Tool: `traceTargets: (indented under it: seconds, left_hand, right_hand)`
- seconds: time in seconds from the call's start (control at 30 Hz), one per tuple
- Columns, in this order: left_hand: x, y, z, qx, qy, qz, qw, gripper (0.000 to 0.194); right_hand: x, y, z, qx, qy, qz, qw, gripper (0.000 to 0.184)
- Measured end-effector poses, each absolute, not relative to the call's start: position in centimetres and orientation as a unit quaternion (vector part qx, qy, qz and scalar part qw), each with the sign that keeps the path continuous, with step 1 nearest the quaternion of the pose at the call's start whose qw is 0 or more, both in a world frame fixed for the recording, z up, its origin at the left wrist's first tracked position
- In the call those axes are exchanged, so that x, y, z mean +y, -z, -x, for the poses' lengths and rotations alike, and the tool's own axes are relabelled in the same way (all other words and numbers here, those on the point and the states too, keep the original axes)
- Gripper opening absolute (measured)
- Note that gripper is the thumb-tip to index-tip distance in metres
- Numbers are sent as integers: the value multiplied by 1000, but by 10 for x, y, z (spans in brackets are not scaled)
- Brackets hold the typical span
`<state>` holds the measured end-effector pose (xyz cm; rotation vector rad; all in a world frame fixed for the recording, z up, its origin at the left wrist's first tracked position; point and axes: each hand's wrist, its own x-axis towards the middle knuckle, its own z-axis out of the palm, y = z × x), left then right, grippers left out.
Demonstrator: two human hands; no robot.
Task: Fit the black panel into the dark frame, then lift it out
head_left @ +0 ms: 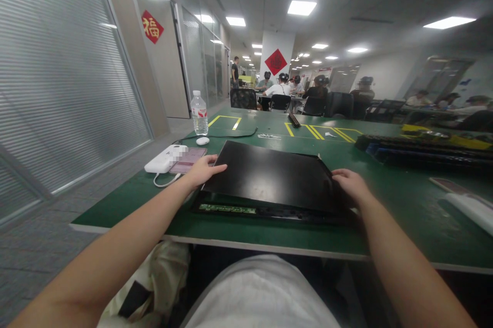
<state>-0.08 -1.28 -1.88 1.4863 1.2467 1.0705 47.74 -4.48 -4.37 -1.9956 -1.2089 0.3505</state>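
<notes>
A flat black panel (269, 174) lies on the green table (389, 199), its near edge raised over a black frame with a narrow green circuit strip (227, 208). My left hand (202, 169) grips the panel's left edge, thumb on top and fingers curled under. My right hand (350, 184) holds the panel's right near corner, fingers wrapped around the edge.
A white power bank (162, 159) and a phone (188, 158) lie left of the panel, with a white mouse (202, 140) and water bottle (199, 112) behind. Black trays (416, 148) sit at right. Several seated people (285, 87) work at far tables.
</notes>
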Motion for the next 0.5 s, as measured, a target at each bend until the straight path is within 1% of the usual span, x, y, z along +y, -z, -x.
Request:
traceTargets:
  seconds: [0.2, 0.33, 0.5]
  left_hand:
    - [-13, 18, -2, 477, -479, -579, 455, 70]
    - [-13, 18, -3, 452, -507, -567, 466, 70]
    - [-15, 17, -4, 413, -538, -559, 477, 65]
  right_hand:
    - [-44, 45, -480, -466, -162, 775, 394, 16]
    - [-44, 48, -481, -442, -201, 770, 414, 21]
    - [-44, 48, -480, -416, -220, 783, 406, 28]
